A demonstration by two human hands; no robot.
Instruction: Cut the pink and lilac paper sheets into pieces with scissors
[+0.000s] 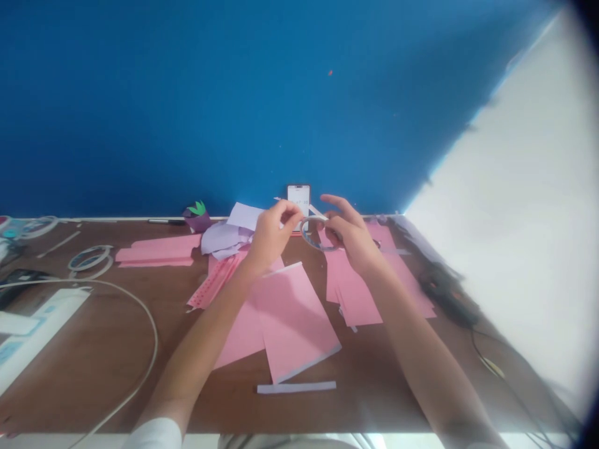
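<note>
My right hand (350, 232) grips a roll of tape (311, 239), held up above the far part of the table. Just left of it, my left hand (276, 232) has its thumb and forefinger pinched together; what they hold is too small to make out. A light strip sticks up from the roll near my right fingers. Below my hands lie overlapping pink sheets (299, 321) with pale strips along their edges. A loose white strip (296, 388) rests nearer the front edge. More pink sheets (358, 299) lie under my right forearm.
A phone (298, 194) stands against the blue wall. Crumpled lilac paper (222, 239), folded pink paper (156, 251) and a purple paper piece (197, 221) lie left. Farther left are tape rolls (90, 259), a white power strip (42, 330) and a looping cable (156, 337). A dark object (447, 296) sits right.
</note>
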